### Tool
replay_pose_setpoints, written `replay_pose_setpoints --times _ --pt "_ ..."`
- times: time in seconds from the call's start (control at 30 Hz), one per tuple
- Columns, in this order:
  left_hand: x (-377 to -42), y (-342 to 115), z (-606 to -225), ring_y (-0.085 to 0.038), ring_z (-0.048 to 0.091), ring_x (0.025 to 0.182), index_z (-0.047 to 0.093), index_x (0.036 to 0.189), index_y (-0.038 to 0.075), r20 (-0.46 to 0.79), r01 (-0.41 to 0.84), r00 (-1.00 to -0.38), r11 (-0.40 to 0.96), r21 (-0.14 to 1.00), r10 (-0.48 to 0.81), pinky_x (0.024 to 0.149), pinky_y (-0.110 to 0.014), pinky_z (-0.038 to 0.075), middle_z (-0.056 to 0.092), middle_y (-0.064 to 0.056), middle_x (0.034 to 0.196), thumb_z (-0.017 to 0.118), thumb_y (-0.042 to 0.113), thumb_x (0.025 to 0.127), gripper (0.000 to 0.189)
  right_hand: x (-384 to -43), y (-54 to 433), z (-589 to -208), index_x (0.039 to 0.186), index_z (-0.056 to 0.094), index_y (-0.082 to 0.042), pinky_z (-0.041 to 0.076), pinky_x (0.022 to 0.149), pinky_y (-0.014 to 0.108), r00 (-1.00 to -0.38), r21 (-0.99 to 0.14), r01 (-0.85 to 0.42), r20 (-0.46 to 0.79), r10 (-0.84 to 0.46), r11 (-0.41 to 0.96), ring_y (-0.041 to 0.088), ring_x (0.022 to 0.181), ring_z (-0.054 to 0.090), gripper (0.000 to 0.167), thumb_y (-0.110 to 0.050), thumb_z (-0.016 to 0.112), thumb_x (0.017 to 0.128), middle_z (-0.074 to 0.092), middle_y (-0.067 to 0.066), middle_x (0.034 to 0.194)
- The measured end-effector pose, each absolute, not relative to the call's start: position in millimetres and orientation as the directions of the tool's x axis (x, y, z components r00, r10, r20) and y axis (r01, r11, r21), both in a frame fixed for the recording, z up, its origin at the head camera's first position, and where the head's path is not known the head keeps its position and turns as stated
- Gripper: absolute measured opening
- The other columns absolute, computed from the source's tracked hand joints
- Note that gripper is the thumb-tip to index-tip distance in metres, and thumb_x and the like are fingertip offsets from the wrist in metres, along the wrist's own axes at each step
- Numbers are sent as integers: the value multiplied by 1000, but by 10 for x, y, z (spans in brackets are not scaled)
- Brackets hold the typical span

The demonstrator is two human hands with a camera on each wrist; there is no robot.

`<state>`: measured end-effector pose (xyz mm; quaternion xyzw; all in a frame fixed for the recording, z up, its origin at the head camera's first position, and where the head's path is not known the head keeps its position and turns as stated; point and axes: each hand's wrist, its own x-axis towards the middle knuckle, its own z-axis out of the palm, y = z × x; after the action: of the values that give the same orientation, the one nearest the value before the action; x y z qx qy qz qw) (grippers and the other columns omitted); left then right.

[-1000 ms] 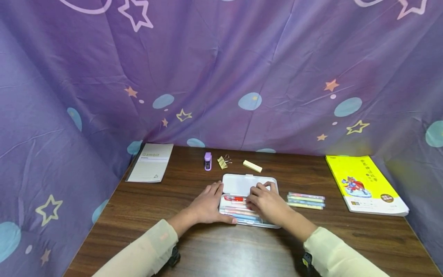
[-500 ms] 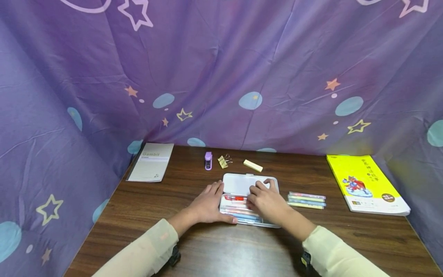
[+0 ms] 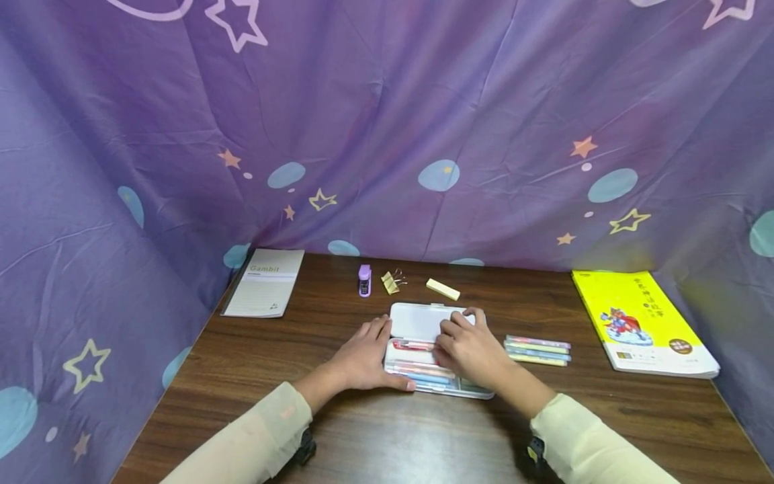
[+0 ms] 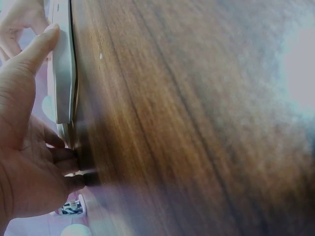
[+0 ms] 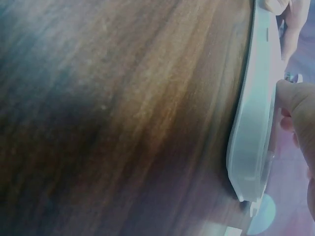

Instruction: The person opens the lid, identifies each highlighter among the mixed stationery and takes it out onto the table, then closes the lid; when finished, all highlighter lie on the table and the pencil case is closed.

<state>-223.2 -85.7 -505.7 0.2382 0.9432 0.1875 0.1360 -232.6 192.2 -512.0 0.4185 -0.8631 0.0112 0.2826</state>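
Observation:
A white pencil case [image 3: 412,321] lies on the table with its lid folded back. My left hand [image 3: 361,359] holds its left end, thumb [image 4: 42,46] on the near edge and fingers along the left side. Inside, a red pen [image 3: 411,345] lies in the upper part, and several pale and blue pens [image 3: 426,378] lie along the near side. My right hand [image 3: 468,346] reaches over the right half of the case. Its thumb and fingers are bent together at the red pen's right end, pinching it; the hand hides that end.
Behind the case are a purple stapler [image 3: 365,281], a gold binder clip [image 3: 390,282] and a cream eraser-like block [image 3: 443,289]. Several pastel pens [image 3: 537,350] lie to the right. A notebook [image 3: 264,282] is at back left, a yellow book [image 3: 643,323] at right.
My right hand has shifted slightly up and right, its index finger lifting away over the lid. The red pen has turned a little in place. My left hand stays where it was.

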Motion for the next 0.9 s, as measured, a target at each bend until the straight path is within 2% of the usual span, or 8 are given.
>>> replay_pose_setpoints --times 0.5,0.9 --pt "-2223 -860 -5039 -37 22 172 15 177 0 -162 398 -851 814 424 500 139 -51 29 19 -20 185 77 86 82 142 -2309 1923 -5162 86 76 -19 50 96 59 -496 236 -715 493 -715 658 22 92 60 17 -30 88 90 66 -4 90" --pt "-2222 -858 -5035 -37 22 172 15 177 1 -170 394 -851 817 420 498 140 -51 28 20 -19 185 77 87 81 142 -2292 1943 -5121 90 77 -16 51 98 66 -476 264 -699 521 -709 664 27 94 62 20 -30 91 89 68 1 93"
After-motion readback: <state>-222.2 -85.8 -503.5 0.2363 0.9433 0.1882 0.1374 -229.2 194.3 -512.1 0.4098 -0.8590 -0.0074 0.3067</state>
